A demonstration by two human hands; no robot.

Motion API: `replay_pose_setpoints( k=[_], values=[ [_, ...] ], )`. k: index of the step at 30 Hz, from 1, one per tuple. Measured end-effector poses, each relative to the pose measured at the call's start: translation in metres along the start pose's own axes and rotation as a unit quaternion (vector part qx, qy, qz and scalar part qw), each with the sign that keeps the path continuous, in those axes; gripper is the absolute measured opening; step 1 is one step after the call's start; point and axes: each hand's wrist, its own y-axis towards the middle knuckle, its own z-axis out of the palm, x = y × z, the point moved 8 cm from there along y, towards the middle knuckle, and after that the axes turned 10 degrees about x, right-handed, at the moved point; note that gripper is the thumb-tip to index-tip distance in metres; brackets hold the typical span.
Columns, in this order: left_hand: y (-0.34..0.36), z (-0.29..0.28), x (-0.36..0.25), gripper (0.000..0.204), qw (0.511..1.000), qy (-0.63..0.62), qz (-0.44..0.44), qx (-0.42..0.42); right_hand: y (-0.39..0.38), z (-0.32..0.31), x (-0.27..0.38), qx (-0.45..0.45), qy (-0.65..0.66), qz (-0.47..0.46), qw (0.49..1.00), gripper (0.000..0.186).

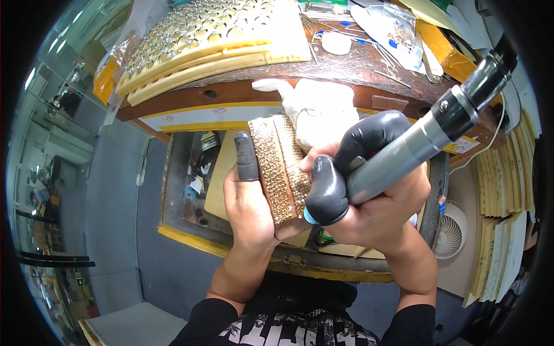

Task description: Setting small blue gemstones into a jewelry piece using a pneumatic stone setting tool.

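the block has speckled gold bands, the handpiece is grey and black, the finger cots black.

Near centre, you are using two hands, three finger cots and one handpiece; at right, one fan is showing.

A worn wooden bench is spanning the workroom above a pulled-out drawer, gray flooring is stretching below, and glass panels at far left are catching bright streaks of light.
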Motion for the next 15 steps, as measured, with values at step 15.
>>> replay_pose_setpoints(
  k=[15],
  values=[
    [-0.0016, -0.0049, 0.0038, 0.048, 0.999, 0.004, 0.003, -0.037, -0.0007, 0.0018, -0.0017, 0.015, 0.017, -0.005, 1.000, 0.017]
  ],
)
